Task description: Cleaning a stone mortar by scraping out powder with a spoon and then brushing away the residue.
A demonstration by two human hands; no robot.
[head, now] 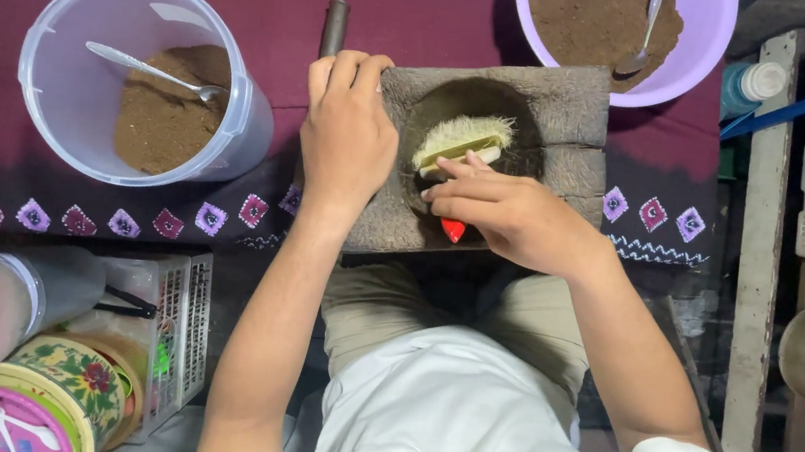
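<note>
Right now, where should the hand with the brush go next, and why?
Probably a short sweep across the round hollow of the grey block. The right hand presses the yellow bristle brush inside that hollow, while the left hand grips the block's edge, steadying it.

Left hand (345, 125): palm down, fingers curled over an edge, knuckles uppermost, wrist straight, clamped in a firm grip. Left forearm bare, running up from lower frame. Right hand (499, 211): palm down, fingers (458, 170) extended and pressed together, pointing left, closed in a grip. Right forearm bare, angled inward from lower right, white sleeve at the elbow.
</note>
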